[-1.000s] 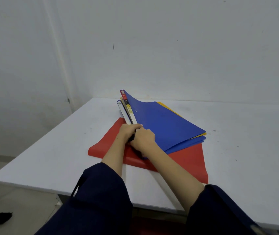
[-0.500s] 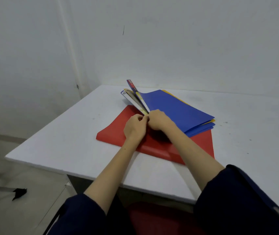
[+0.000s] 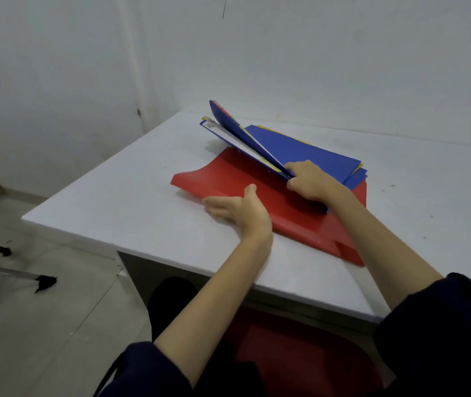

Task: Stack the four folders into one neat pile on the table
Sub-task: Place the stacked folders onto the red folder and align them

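Observation:
A red folder (image 3: 228, 179) lies flat on the white table (image 3: 131, 207), its left corner curling up. On it rests a bundle of two blue folders (image 3: 303, 151) with a yellow one (image 3: 358, 167) showing only as a thin edge between them. My right hand (image 3: 311, 179) grips the bundle's near spine end, so the spines tilt up to the left. My left hand (image 3: 240, 209) is open, palm up, fingers on the table at the red folder's front edge, thumb on the red cover.
The white wall stands close behind the table. The table's left and front edges are near my arms. A red seat (image 3: 300, 353) is below me, and black-tipped stand legs (image 3: 42, 282) lie on the tiled floor at the left.
My left hand has let go of the bundle's spines and dropped open to the red folder's front edge. The right hand stays on the bundle. The view has tilted down and left.

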